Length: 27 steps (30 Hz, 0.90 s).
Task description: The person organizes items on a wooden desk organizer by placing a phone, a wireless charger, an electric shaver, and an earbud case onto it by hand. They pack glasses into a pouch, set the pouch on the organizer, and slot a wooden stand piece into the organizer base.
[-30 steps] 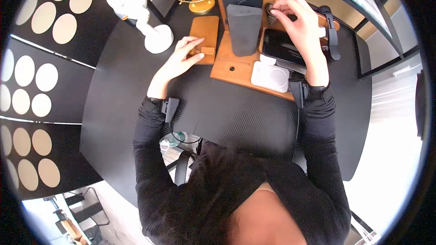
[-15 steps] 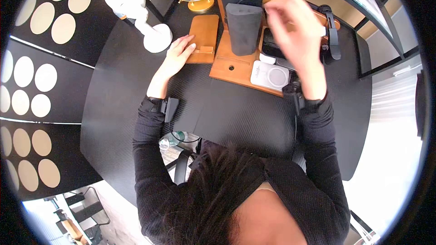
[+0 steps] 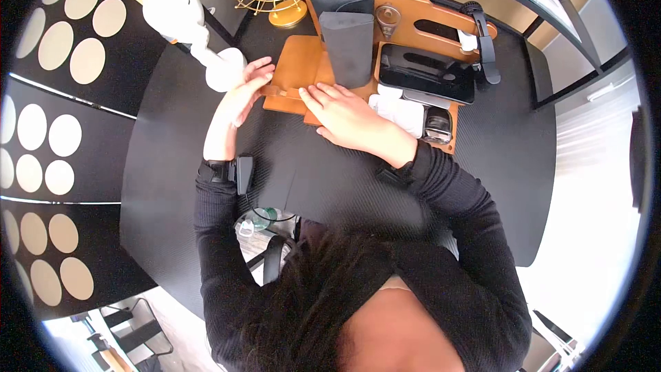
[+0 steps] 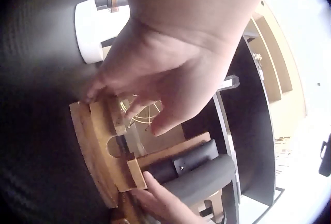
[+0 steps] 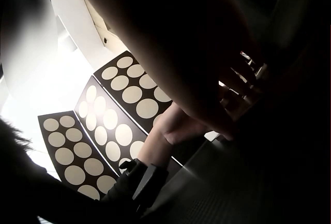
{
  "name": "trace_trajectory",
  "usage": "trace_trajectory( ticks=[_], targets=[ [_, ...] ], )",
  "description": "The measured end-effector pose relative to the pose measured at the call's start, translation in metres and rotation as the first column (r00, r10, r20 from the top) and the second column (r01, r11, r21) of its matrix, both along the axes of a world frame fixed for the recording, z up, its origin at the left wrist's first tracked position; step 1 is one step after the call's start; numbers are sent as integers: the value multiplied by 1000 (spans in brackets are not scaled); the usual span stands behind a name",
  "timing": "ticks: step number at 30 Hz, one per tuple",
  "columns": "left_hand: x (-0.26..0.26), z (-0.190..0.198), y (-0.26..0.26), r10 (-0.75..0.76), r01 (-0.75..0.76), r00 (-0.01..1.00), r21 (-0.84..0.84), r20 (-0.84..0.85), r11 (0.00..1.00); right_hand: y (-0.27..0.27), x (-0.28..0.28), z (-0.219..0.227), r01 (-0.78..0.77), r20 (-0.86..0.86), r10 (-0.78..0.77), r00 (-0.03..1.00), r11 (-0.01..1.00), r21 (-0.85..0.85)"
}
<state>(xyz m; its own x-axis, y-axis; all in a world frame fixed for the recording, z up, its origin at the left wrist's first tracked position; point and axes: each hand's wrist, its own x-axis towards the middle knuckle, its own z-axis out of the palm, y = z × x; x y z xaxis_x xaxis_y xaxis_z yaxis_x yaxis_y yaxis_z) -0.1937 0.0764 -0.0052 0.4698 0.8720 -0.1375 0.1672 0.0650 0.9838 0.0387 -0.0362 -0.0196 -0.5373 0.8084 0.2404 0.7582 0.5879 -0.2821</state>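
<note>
A tan wooden panel [image 3: 297,58] with a ledge along its near side lies at the left end of a wooden desk organizer [image 3: 406,17], overlapping its corner. At the panel's left side my left hand [image 3: 237,100] touches the edge with extended fingers. My right hand [image 3: 354,120] reaches across with nearly straight fingertips resting on the ledge's right end. In the left wrist view the wooden ledge [image 4: 118,169], with an arched cutout, lies between both hands' fingers. The right wrist view is dark, its fingers mostly shadowed.
The organizer bears a dark grey glasses case [image 3: 348,48], a phone [image 3: 427,72], a white charging pad [image 3: 406,117], a black boxy item [image 3: 438,126] and a round metallic item [image 3: 387,19]. Headphones [image 3: 486,52] hang right. A white lamp [image 3: 226,69] and gold wheel ornament [image 3: 286,14] stand left.
My right hand has left the round metallic item and crossed left to the tan panel. The panel now meets the organizer's left corner. My left hand has shifted to the panel's left edge.
</note>
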Motion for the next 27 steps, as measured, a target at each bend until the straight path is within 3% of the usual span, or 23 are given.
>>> trace_trajectory(
  ticks=[3,7,10,12,14,16,18,20,22,24,25,27],
  targets=[
    [-14,-12,14,133,-83,963,-208,236,975,0,-2,-1,7,11,-7,1000,1000,15],
    [-24,-20,22,57,3,962,-221,266,975,-2,-1,-7,15,-24,-14,1000,1000,17],
    [-26,-4,14,24,25,987,-304,156,952,-2,1,-7,15,-10,-15,1000,999,32],
    [-34,9,14,-179,153,979,-229,-98,961,-3,0,-7,5,11,-6,1000,999,53],
    [-43,7,17,-189,163,977,-231,-95,959,-7,2,3,-27,5,27,1000,1000,9],
    [-52,9,17,-293,292,956,-110,1,950,-12,7,18,-60,1,60,998,998,-30],
    [-55,4,16,-275,283,958,-102,82,954,-22,17,40,-131,-68,125,990,987,-93],
    [-40,5,4,-161,160,935,31,315,987,-34,36,72,-179,-109,162,981,970,-166],
    [-30,-9,5,-175,155,936,87,306,984,-46,56,96,-229,-151,197,969,943,-240],
    [-16,-17,3,-187,149,936,145,299,978,-56,75,111,-285,-274,262,925,957,-49],
    [-6,-19,0,-258,215,914,163,314,963,-62,84,120,-287,-272,263,926,957,-51],
    [13,-15,-10,-324,297,903,132,284,946,-79,100,138,-212,-354,142,924,962,-170]
  ],
)
